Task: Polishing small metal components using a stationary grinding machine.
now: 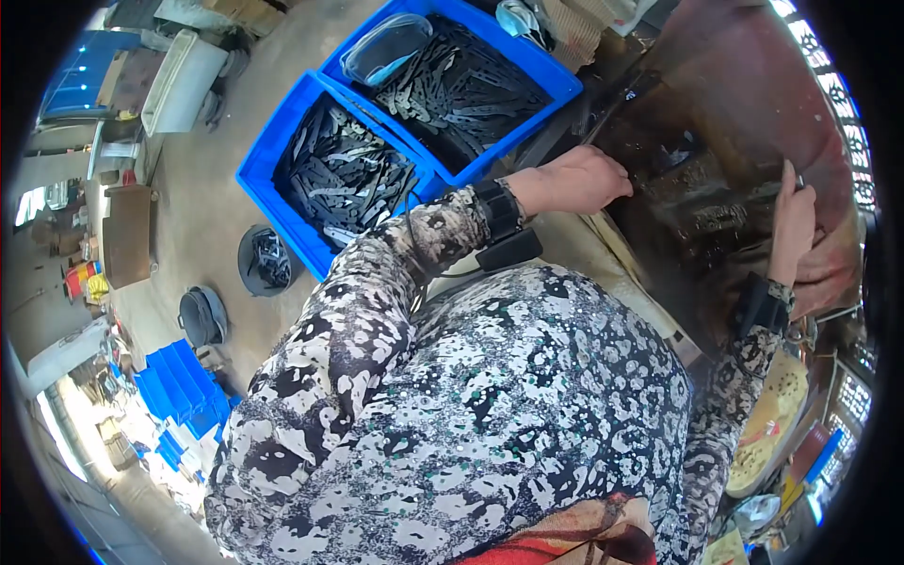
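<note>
My left hand has its fingers curled together at the near left edge of a dark, oily work surface. What it pinches, if anything, is hidden. On the right, my right hand is closed with the thumb pointing away from me. A small grey metal end shows between its thumb and fingers; the rest of that piece is covered. Between my hands the surface is wet-looking and brown-black. Left of my left hand, two blue bins hold many thin dark metal strips. A clear plastic tub lies on the strips in the farther bin.
A reddish-brown sheet covers the area behind the work surface. A dark bucket with metal pieces and a dark container stand on the floor at left. Blue crates are stacked lower left. A speckled yellowish board lies beside my right arm.
</note>
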Action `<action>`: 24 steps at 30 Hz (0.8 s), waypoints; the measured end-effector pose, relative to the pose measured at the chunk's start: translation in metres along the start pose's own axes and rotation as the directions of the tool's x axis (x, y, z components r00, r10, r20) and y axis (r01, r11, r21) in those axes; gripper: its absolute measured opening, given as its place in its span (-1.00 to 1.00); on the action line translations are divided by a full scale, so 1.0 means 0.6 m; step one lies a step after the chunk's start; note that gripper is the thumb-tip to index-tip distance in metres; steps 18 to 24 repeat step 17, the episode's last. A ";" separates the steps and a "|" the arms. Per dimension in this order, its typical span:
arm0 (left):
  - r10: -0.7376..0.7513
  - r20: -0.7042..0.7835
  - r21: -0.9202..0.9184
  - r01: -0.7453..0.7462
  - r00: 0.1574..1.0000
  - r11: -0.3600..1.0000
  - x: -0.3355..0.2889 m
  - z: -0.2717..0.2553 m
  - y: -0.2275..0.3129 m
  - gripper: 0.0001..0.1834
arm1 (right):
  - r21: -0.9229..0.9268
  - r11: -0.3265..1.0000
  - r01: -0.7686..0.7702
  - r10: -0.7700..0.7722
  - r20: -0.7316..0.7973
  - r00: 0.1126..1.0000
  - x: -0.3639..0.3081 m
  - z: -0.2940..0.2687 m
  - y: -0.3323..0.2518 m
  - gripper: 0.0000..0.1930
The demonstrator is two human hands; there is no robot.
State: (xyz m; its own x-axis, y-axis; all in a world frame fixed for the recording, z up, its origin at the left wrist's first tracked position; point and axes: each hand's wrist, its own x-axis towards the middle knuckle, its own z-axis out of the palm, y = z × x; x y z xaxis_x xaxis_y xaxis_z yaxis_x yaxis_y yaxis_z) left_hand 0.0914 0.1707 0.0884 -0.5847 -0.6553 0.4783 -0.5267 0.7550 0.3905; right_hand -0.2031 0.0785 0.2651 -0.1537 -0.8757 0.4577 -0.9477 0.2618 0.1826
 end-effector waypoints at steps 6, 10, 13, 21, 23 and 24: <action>-0.014 -0.022 0.018 0.015 1.000 1.000 -0.002 0.006 0.010 -0.75 | -0.005 1.000 -0.019 0.019 0.017 1.000 0.020 0.008 0.003 -0.32; -0.005 -0.027 0.059 0.007 1.000 0.998 -0.005 0.011 0.011 -0.76 | -0.020 1.000 -0.024 0.025 0.046 0.999 0.035 0.022 0.018 -0.36; -0.021 -0.055 -0.023 0.020 0.998 1.000 -0.010 0.011 0.013 -0.75 | 0.006 1.000 -0.014 0.014 0.054 0.998 0.036 0.028 0.026 -0.37; -0.108 -0.122 -0.173 0.086 0.987 0.981 -0.021 -0.018 0.016 -0.69 | 0.033 0.998 -0.048 0.046 0.060 0.997 0.035 0.032 0.025 -0.36; -0.108 -0.122 -0.173 0.086 0.987 0.981 -0.021 -0.018 0.016 -0.69 | 0.033 0.998 -0.048 0.046 0.060 0.997 0.035 0.032 0.025 -0.36; -0.108 -0.122 -0.173 0.086 0.987 0.981 -0.021 -0.018 0.016 -0.69 | 0.033 0.998 -0.048 0.046 0.060 0.997 0.035 0.032 0.025 -0.36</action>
